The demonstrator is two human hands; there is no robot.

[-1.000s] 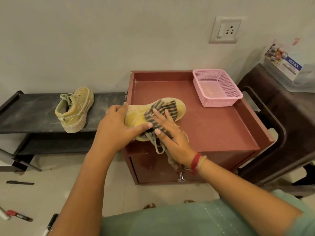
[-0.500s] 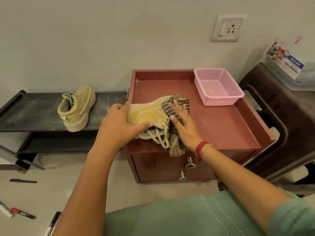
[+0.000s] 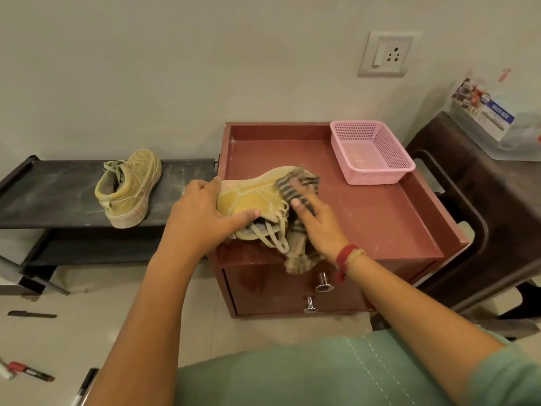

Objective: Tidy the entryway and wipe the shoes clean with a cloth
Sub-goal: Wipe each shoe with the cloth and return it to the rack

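A yellow sneaker (image 3: 248,194) lies on its side on the reddish-brown cabinet top (image 3: 380,206), laces hanging over the front edge. My left hand (image 3: 202,212) grips its heel end, thumb over the upper. My right hand (image 3: 317,221) presses a striped cloth (image 3: 295,186) against the toe end with straight fingers; the cloth's tail hangs down past the cabinet front. The matching sneaker (image 3: 128,189) stands upright on the dark shoe rack (image 3: 44,194) to the left.
A pink mesh basket (image 3: 371,153) sits at the cabinet's back right. A dark plastic stool (image 3: 483,206) stands to the right with a clear box (image 3: 497,121) on it. Markers (image 3: 29,373) and a dark tool (image 3: 30,314) lie on the floor at left.
My right hand has slid the cloth along the sneaker from its middle toward the toe. The left hand keeps its hold on the heel end.
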